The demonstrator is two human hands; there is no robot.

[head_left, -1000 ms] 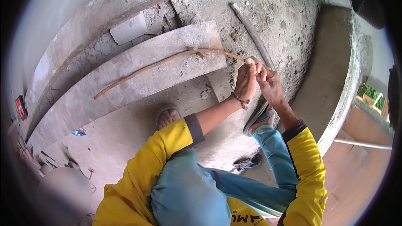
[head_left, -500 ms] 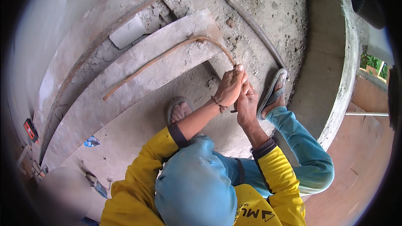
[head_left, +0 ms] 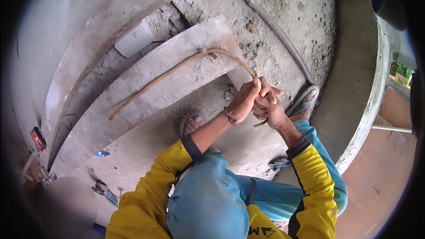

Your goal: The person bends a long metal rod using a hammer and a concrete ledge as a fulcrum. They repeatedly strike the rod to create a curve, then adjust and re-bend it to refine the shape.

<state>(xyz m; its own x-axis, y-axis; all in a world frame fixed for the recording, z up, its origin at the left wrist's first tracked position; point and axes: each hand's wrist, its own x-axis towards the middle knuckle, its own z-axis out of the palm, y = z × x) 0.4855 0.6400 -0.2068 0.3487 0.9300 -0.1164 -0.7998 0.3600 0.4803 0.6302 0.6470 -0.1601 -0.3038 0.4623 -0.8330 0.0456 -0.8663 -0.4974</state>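
A thin, rust-brown bent rod (head_left: 164,77) runs along a long, curved-edged board (head_left: 93,128), and its right end curves down into my hands. Small pegs stand beside the rod near its bend. My left hand (head_left: 242,102) is closed around it just past the board's right end. Against it, my right hand (head_left: 273,111) wraps the rod's end part with its fingers bent and thumb sticking out. A short dark tail of the rod shows below my right hand. The stretch between my palms is hidden.
A grey pipe (head_left: 279,33) lies on the rough floor beyond my right foot. A raised concrete ledge (head_left: 354,62) borders the right side. Broken slab pieces (head_left: 135,40) sit behind the board. At left are a red-and-black device (head_left: 38,138) and a hand tool (head_left: 106,193).
Both hands have shifted slightly right and down with the rod's end. My right hand has turned, its thumb and fingers now more spread. The rod's far left end stays about where it was.
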